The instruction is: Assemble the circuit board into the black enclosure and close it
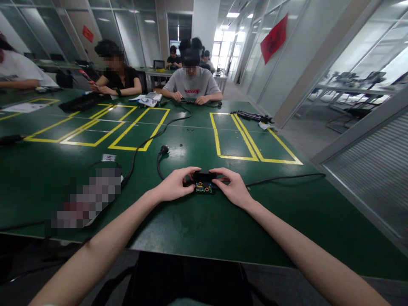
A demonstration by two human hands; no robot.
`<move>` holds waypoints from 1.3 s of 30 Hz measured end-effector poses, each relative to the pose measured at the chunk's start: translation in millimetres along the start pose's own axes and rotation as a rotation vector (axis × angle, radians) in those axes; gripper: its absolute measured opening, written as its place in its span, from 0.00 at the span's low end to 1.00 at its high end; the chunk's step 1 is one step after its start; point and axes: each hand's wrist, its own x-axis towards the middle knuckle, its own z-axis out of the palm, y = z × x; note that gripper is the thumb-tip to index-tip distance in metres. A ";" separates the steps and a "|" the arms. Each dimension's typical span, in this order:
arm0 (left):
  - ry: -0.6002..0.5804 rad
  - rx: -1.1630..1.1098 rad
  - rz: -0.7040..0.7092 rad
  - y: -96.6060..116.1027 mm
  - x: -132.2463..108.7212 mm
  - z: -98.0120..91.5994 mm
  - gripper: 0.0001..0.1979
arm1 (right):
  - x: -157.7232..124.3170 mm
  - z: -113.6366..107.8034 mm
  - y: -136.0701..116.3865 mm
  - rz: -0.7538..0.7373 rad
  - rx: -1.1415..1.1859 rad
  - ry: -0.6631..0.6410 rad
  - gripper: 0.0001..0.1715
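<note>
Between my hands, at the middle of the green table (178,225), is an opened black power adapter. Its circuit board (204,187), with small copper coils and other parts, faces up. Behind the board stands a black cover (205,176), tilted up. My left hand (174,184) pinches the adapter's left side between thumb and fingers. The right side is pinched by my right hand (235,187) in the same way. A power plug (164,150) on a short black cord lies beyond my left hand. A black cable (287,179) runs off to the right from the adapter.
At the left lies a blurred-out object (91,197) with a small label (109,157) behind it. Yellow tape rectangles (236,158) mark the table. A long black cord (149,138) crosses it. Black items (253,116) lie at the far right. Co-workers (191,83) sit opposite.
</note>
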 end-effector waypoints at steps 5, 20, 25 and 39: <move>0.009 -0.009 -0.007 0.3 0.0 0.5 0.27 | 0.2 -0.1 -1.1 0.006 -0.006 -0.015 0.14; -0.067 0.141 0.116 -4.5 -4.0 2.0 0.17 | -4.8 -12.7 -11.2 -0.346 -0.221 -0.191 0.04; -0.070 0.207 0.113 -2.6 -2.2 2.0 0.13 | -7.5 -7.9 -8.4 -0.353 -0.402 -0.251 0.21; 0.026 0.574 0.356 -0.5 -4.2 12.3 0.15 | -9.3 -7.8 -15.2 -0.374 -0.587 -0.264 0.19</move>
